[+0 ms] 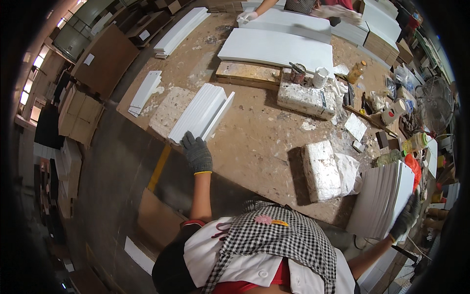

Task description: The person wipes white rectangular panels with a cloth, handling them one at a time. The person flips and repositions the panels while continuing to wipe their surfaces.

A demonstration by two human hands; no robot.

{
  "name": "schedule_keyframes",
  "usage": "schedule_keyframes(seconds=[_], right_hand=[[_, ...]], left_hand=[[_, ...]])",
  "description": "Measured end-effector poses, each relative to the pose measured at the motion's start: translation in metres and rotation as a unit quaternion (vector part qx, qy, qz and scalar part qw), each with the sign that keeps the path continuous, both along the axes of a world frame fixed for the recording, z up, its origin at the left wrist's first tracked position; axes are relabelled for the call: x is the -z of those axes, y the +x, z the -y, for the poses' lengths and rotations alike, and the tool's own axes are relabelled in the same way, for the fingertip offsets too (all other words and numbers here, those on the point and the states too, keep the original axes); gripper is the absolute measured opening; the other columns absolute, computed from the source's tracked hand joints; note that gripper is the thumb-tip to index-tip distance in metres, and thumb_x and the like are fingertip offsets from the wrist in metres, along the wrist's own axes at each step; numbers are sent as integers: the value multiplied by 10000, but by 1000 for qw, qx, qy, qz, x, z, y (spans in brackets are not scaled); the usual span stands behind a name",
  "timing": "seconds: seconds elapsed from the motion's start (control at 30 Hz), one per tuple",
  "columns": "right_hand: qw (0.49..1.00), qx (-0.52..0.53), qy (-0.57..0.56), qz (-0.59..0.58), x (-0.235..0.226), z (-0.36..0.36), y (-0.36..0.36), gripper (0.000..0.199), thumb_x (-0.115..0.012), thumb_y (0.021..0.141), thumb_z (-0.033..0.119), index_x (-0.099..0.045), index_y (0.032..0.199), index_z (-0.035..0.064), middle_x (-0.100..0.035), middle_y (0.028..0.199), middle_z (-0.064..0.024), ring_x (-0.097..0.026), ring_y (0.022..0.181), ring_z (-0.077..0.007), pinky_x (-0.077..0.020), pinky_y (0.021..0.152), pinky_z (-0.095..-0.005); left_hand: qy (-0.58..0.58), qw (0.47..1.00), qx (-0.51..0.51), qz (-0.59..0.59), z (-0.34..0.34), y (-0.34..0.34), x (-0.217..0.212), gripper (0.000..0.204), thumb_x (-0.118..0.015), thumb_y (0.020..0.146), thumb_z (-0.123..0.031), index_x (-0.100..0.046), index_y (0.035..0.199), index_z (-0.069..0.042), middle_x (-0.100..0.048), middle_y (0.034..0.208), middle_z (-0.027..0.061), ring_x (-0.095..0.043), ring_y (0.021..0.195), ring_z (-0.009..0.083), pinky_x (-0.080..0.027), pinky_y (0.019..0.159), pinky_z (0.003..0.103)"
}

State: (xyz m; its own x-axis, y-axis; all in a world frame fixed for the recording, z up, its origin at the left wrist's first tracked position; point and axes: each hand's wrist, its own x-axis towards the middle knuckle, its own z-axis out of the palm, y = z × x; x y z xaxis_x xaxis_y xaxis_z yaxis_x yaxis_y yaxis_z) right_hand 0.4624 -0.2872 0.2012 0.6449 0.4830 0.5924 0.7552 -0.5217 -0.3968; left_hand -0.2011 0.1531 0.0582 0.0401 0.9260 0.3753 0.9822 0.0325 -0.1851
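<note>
My left hand (197,154), in a grey knit glove with a yellow cuff, reaches to the near end of a small stack of white boards (198,111). Its fingers are stretched out, the tips touching the boards' ends. This stack lies on a stained white block (167,113), with one board leaning slightly apart on its right side. At far right, my right hand (406,216), in a dark grey glove, lies along the outer face of a taller row of upright white boards (379,196). Its fingers look extended; the thumb is hidden.
A spotted white block (320,170) sits on the worktable (254,147). Farther back, another block (306,98) carries a dark can (297,72) and a white cup (320,77). Wide white panels (276,46) lie beyond, near another person's gloved hand (247,16). Bottles and tools crowd the right side.
</note>
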Motion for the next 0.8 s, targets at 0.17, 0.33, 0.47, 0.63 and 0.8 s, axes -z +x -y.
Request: schedule_keyframes(seconds=[0.17,0.33,0.47,0.63,0.8], right_hand=[[945,-228,-99,-214,111,-133,-101,430,-687,922,84,-683,1351,64,-713,1284,-172,-650,1186,-370,-490,1066,-455],[929,-120,-345,-59,206,-171,-100,449,-748,888,360,-719,1326,270,-611,1439,-218,-633,1212,-438,-449,1081,-586],[906,-94,-333,-242,213,-177,-87,402,-779,826,347,-739,1214,248,-590,1449,-217,-636,1216,-429,-486,1086,-524],[919,-196,49,-339,116,-177,-93,545,-764,835,312,-676,1335,115,-612,1398,-221,-630,1196,-393,-506,1062,-469],[887,-384,-256,26,32,-179,-194,625,-657,908,539,-642,1420,182,-607,1407,-180,-586,1245,-404,-402,1152,-534]], left_hand=[[58,996,44,42,-11,-11,24,337,-722,893,-320,-740,1050,-22,-581,1410,222,-504,1322,400,-370,1164,549],[118,962,172,174,-13,-14,20,311,-756,918,-207,-666,1112,18,-673,1101,214,-625,1044,401,-499,956,500],[-126,768,109,618,27,21,15,282,-716,990,-188,-658,1146,40,-661,1054,110,-645,995,262,-544,893,432],[-437,483,100,752,101,127,23,320,-701,989,-172,-654,1253,3,-675,1141,87,-644,1064,223,-546,938,385],[-612,493,128,605,139,226,9,457,-697,955,-244,-623,1341,-11,-692,1237,130,-644,1131,283,-536,1003,382]])
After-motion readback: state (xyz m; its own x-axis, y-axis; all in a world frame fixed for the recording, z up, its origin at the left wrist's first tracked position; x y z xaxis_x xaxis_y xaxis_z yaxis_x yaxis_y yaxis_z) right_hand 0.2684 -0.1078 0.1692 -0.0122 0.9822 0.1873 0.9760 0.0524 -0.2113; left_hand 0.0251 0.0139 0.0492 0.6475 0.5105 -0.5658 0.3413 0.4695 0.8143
